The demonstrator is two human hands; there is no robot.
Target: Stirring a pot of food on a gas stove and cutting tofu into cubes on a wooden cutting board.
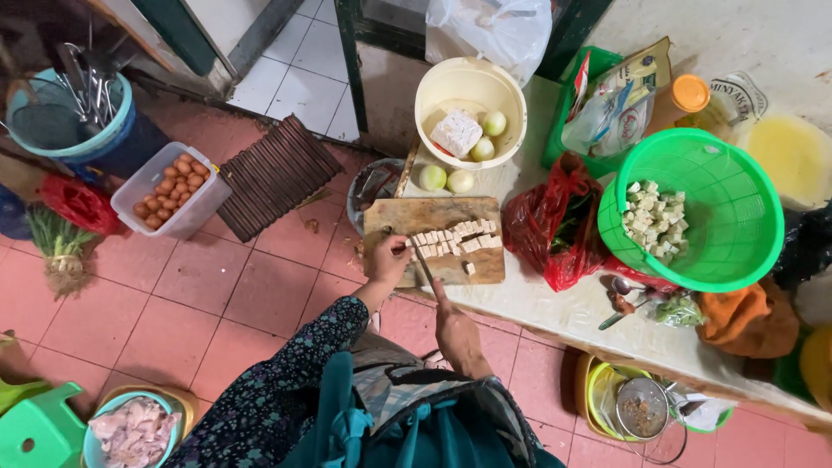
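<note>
Cutting tofu on the board
Your left hand (pixel 387 258) fingers press the tofu (pixel 455 239); your right hand (pixel 455 329) grips a knife (pixel 425 267), its blade just beside them on the board (pixel 433 215).

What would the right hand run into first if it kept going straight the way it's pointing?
The right hand points up toward the wooden cutting board, holding what looks like a knife. Going straight on, it would probably first meet the row of cut white cubes on the board, beside the left hand. Depth is unclear.
</note>
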